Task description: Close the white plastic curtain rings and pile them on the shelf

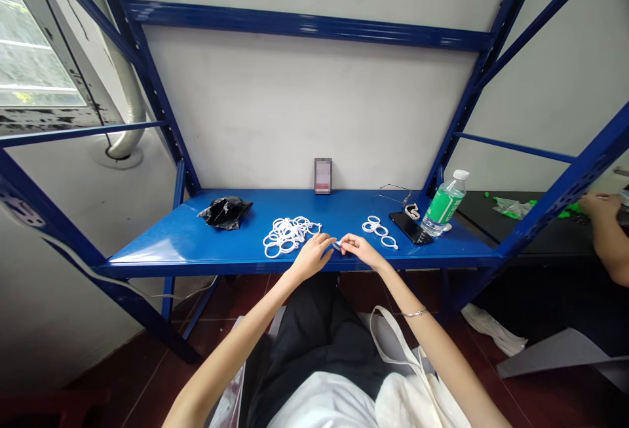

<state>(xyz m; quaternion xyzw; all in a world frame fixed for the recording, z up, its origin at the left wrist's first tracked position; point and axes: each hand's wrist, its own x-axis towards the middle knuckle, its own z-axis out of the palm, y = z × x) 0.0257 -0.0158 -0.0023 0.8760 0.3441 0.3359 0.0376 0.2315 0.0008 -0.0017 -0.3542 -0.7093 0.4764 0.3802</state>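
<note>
Over at the left end of the blue table (275,206) I see a crumpled black plastic bag (226,212), set back from the front edge, perhaps so it doesn't crowd the work. Next comes a loose pile of white rings (287,236), heaped beside the left hand (313,255), presumably to be within easy reach. That hand is palm down, its fingers half curled and the thumb a little apart; the tips come up to a small white ring piece (337,244), though I can't tell whether they grip it. Behind, at the wall, a phone-like device (323,176) stands upright, likely propped so its screen faces the person. The right hand (358,248) has thumb and fingertips drawn together and seems to pinch the ring piece from the other side, near the table's front edge, where both wrists can sit low and close. Well apart from the pile, beyond this hand, lie some joined white rings (380,231), possibly kept separate on purpose. Farther right are thin-framed glasses (393,191), a dark phone (411,227) lying flat, and an upright green-labelled bottle (445,204), apparently out of the hands' way. Past the frame, a co-worker's arm (609,238) rests by green bits (572,209) on a dark table (511,225).
</note>
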